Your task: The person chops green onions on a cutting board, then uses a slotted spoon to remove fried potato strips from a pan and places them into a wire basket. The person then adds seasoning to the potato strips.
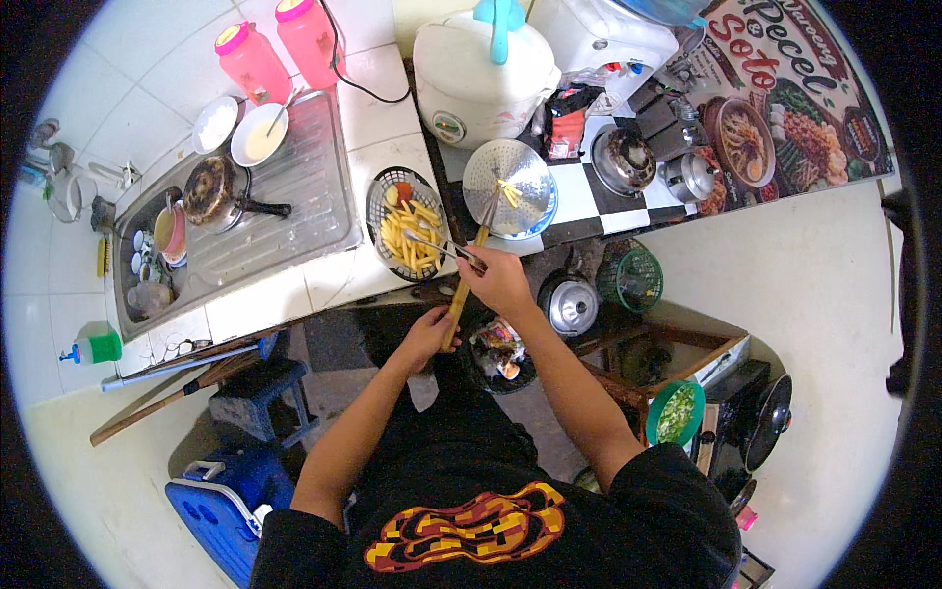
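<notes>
My left hand [427, 340] grips the lower end of the bamboo handle of a perforated metal skimmer [487, 171]. A few French fries [509, 194] lie in the skimmer's bowl, which is over a blue-and-white dish [546, 221]. In my right hand [502, 280] are metal tongs [440, 247], their tips among the fries [401, 234] in an oval black plastic basket [373, 213]. That hand lies across the skimmer's handle; whether it also grips the handle I cannot tell. Something red and something pale sit at the basket's far end.
Left of the basket, a steel sink [294, 213] bears a scorched pan [213, 195] and a bowl of pale liquid [260, 136]. A rice cooker [482, 81] stands behind the skimmer. Rightward are a blackened metal lid [625, 160] and a small pot [689, 179]. Below, a kettle [572, 305] sits near a green basket [639, 276].
</notes>
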{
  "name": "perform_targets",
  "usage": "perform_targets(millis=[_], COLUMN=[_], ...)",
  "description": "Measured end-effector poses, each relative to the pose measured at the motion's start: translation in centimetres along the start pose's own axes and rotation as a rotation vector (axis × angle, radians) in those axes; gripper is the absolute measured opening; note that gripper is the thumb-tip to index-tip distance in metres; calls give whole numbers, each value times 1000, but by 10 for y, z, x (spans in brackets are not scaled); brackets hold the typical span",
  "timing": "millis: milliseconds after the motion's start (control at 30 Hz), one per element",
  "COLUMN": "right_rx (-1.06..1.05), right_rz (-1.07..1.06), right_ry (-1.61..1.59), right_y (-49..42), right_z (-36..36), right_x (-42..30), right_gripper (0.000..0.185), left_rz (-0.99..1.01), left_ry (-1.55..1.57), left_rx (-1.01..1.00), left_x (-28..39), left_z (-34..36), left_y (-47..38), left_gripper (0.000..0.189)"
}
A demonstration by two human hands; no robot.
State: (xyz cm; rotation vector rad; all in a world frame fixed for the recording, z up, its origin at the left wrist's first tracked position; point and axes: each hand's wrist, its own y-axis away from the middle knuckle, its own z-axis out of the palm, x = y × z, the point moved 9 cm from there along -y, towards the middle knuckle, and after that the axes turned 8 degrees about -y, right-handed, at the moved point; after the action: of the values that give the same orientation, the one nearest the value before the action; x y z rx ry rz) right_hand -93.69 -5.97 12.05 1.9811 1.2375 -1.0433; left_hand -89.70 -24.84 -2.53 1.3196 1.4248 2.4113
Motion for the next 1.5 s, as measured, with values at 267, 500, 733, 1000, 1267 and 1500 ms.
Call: perform_targets(millis=[267,500,733,1000,1267,1500], right_rx=[547,603,697,887,815,976], right_rz=[39,123,101,146,263,428], right_ry=[-7,177,158,284,-123,-336], right_y=[-17,-32,-18,32,129,228], right_z=[-58,-45,-43,-71,-38,2], right_x=[106,176,172,144,87,15], right_gripper=[29,52,63,48,27,24], left_rz=[-7,-32,-29,110,103,204], left_ry=[-10,44,65,-98,-125,-177], left_rx=[116,97,109,82,124,93], left_x=[-17,-16,-11,21,76,90], left_z=[-27,-31,-40,-58,-95,-96], left_y=[8,17,26,30,4,-14], left_gripper=[43,40,39,27,38,46])
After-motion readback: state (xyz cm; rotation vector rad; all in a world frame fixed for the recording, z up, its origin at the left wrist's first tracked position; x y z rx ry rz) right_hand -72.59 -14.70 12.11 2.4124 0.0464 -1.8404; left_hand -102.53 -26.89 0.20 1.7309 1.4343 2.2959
